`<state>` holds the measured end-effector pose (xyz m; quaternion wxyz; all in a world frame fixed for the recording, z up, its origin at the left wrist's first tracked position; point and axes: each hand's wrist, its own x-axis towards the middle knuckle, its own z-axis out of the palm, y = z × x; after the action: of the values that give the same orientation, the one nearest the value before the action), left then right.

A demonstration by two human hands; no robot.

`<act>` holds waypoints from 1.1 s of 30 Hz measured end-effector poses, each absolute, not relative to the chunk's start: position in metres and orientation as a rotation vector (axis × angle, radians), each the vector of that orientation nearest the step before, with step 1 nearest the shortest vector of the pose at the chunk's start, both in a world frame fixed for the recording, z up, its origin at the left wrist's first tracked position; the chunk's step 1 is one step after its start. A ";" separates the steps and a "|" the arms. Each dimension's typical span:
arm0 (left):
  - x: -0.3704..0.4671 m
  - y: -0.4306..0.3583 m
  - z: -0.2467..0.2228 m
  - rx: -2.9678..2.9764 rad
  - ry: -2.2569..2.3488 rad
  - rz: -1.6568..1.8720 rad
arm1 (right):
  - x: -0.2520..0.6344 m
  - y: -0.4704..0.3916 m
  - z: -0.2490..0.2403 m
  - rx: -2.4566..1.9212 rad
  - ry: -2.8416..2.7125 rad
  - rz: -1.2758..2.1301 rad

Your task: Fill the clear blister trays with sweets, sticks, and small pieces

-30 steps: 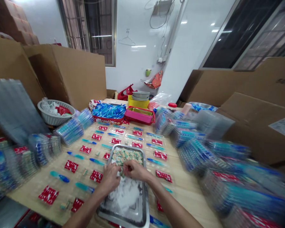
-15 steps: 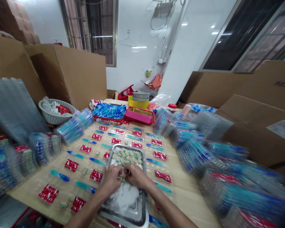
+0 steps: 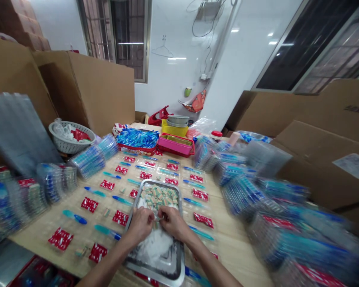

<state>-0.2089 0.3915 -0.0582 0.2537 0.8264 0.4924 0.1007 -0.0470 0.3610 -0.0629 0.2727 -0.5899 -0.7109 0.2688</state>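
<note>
Cardboard boxes [image 3: 86,89] wall in your wooden table [image 3: 236,247], with a barred window [image 3: 116,36] and a white wall behind them. Since a second ago little has changed: your view has tipped slightly, and both your hands have stayed together over the steel tray [image 3: 155,235], working at the same spot.

From the left, you have blurred stacks of clear blister packs [image 3: 14,199], then a white basket [image 3: 70,137] holding crumpled plastic and something red. Rows of red sachets [image 3: 89,204] and blue-green toothbrushes [image 3: 74,218] lie spread across the tabletop in clear trays.

Your left hand [image 3: 141,224] is curled shut, fingertips pinching something small at the tray's middle; what exactly it grips is too small to tell. Your right hand [image 3: 174,224] meets it, fingers also drawn in narrowly on the same small piece. Just beyond your fingertips sits the heap of small green-and-tan blocks [image 3: 159,196] at the tray's far end; white powder [image 3: 155,247] covers the near end.

Farther back stand a red tray of blue packets [image 3: 137,139] and a pink tin [image 3: 176,144]. On your right, more blister-pack stacks [image 3: 257,199] blur away. Writing on the boxes is unreadable.
</note>
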 end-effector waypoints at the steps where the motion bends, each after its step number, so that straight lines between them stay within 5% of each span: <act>1: -0.210 0.390 -0.057 2.253 1.339 0.266 | -0.047 0.361 -0.063 -1.594 -1.918 0.719; 15: -0.211 0.388 -0.061 2.225 1.419 0.308 | -0.036 0.357 -0.057 -1.523 -1.751 1.109; 33: -0.215 0.394 -0.059 2.025 1.273 0.458 | -0.050 0.358 -0.060 -1.593 -1.788 0.926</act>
<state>-0.2155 0.3939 -0.0594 0.3457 0.7802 0.4906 0.1765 -0.0498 0.3583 -0.0603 0.2832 -0.5950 -0.6679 0.3460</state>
